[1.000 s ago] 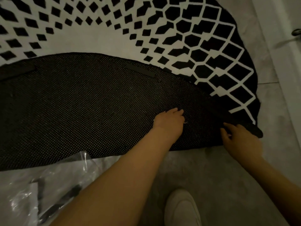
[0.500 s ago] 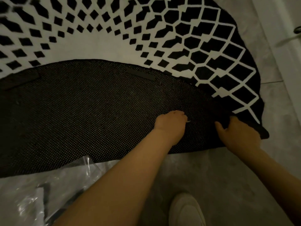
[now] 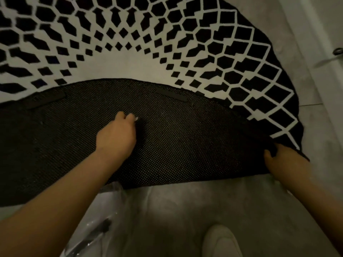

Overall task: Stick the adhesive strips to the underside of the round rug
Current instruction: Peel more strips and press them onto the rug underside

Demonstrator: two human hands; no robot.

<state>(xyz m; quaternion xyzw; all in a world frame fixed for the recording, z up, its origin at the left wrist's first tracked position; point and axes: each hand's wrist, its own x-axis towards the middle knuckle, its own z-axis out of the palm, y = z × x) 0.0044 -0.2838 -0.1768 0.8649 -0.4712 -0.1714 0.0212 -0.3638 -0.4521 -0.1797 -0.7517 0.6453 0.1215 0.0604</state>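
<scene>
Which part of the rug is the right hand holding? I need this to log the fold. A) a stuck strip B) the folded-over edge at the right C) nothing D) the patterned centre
B: the right hand has its fingers curled round the folded edge of the round rug at the right, far from the adhesive strip.

A pale shoe stands on grey floor tiles beside crinkled clear plastic packaging.

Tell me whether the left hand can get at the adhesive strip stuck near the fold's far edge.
Probably yes. The left hand lies on the rug's dotted underside, and only bare backing separates it from the adhesive strip.
</scene>
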